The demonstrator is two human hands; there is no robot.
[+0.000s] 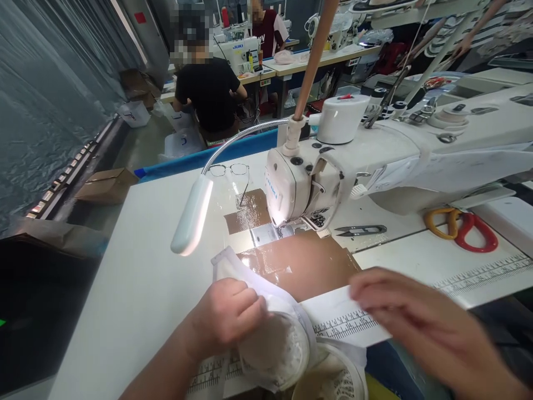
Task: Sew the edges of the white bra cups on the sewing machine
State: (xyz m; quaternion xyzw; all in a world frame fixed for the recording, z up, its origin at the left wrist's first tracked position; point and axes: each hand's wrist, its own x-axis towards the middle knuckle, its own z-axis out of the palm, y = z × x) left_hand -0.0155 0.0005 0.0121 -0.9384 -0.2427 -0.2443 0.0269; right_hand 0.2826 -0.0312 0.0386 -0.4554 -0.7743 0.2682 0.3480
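Nearest the camera, the right hand (410,314), blurred, hangs released above the table's front edge, fingers extended and grasping nothing visible. Beneath everything spreads the white table (158,222), its broad surface probably there to support loose cloth. On it stands the sewing machine (391,145), its needle end turned toward the left hand, likely for easy feeding. Short of the needle, at the front edge, lies a white garment piece (272,355) with two rounded cups; the left hand (231,311) pinches its upper band between thumb and curled fingers, presumably to stop it sliding off. Brown sheeting (308,258) covers the surface before the needle, perhaps to keep it smooth. A lamp (192,216) on a bendable neck hangs beside the needle, apparently for light. Printed ruler markings (345,323) run along the edge, handy for measuring. Scissors (460,236) and small snips (362,230) lie right of the needle, seemingly within reach.
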